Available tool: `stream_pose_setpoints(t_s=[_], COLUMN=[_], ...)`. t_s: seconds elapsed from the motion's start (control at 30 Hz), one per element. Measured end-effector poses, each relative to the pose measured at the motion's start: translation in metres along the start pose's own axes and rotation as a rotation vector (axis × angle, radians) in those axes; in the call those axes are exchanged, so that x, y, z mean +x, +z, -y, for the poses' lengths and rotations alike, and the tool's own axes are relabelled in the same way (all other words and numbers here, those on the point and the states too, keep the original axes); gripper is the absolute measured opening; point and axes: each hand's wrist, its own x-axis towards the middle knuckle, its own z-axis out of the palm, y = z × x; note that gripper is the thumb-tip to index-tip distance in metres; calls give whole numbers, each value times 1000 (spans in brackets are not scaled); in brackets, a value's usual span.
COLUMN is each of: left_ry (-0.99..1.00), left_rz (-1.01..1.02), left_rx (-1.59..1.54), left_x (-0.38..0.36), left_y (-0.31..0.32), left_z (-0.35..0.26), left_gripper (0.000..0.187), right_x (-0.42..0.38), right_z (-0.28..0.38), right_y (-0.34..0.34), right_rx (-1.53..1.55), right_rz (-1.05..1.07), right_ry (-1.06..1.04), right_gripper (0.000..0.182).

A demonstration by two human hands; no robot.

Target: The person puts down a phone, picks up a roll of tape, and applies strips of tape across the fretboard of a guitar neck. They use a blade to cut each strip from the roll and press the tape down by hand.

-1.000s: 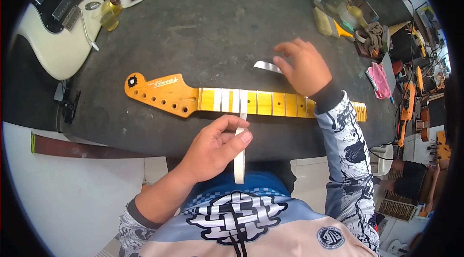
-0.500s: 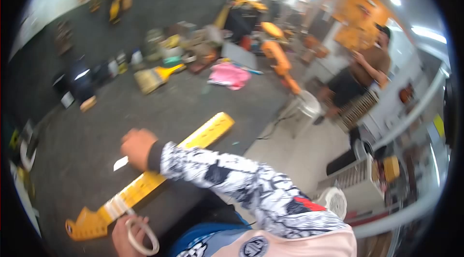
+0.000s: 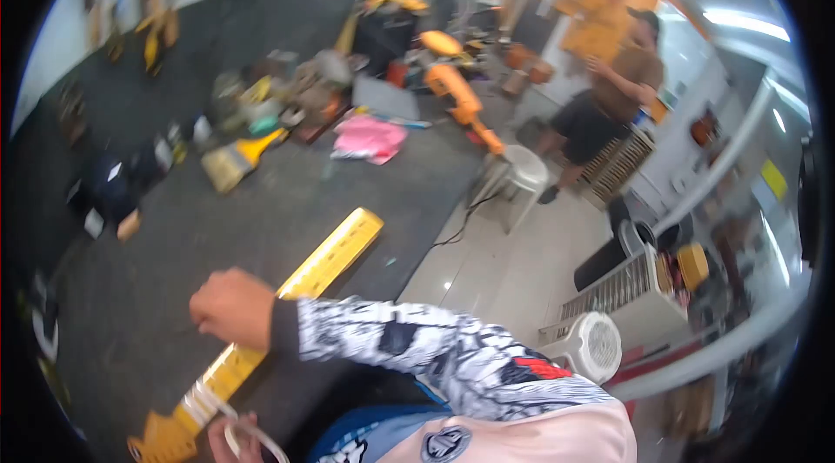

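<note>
A yellow guitar neck point(image 3: 326, 258) lies diagonally on the dark bench, its headstock point(image 3: 165, 439) at the lower left. Whitish bands of what looks like tape point(image 3: 201, 405) cross the neck near the headstock. My left hand point(image 3: 233, 441), low in the view, is closed on a thin pale ring that looks like a roll of tape point(image 3: 233, 440), beside those bands. Over the middle of the neck is my right hand point(image 3: 233, 308), its fingers curled in. Motion blur and the hand itself hide what its fingers hold, if anything. The right forearm crosses above the neck.
A wide brush point(image 3: 239, 158), a pink cloth point(image 3: 370, 138) and cluttered tools lie toward the bench's back. Dark bottles point(image 3: 113, 189) stand at left. Beyond the bench edge are a white stool point(image 3: 524, 169), a round white fan-like object point(image 3: 596, 347) and a standing person point(image 3: 613, 97).
The view has shifted, moving the scene left. My right hand sits lower, nearer the neck, and a white piece that showed beside it is out of sight. My left hand keeps the ring.
</note>
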Motion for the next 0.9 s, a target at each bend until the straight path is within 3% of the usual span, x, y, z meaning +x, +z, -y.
stream_pose_setpoints(t_s=[0.03,0.1,0.13,0.2,0.27,0.5,0.6,0.9], left_ry=[29,-127,-174,-124,-203,-247,-141,-171], left_rz=[-157,-199,-187,-99,-113,-77,-110,-130], left_rx=[-52,-62,-74,-73,-84,-150,-141,-282], left_x=[2,-3,-2,-6,-7,-5,-7,-8], left_y=[-17,1,7,5,7,2,6,6], left_z=[31,7,-4,-3,-7,-16,-8,-5], left_gripper=[41,48,50,48,54,61,60,65], right_x=[-6,-18,-20,-29,-31,-30,-30,-24], right_z=[9,25,39,47,56,71,70,67], right_y=[-13,-33,-40,-51,-56,-34,-29,-30], right_rx=[55,62,42,74,45,-53,-56,-55], right_rz=[22,34,52,164,259,351,355,438], right_ry=[-11,-59,-4,-2,-10,-154,-212,-265], right_gripper=[13,18,11,15,15,19,21,21])
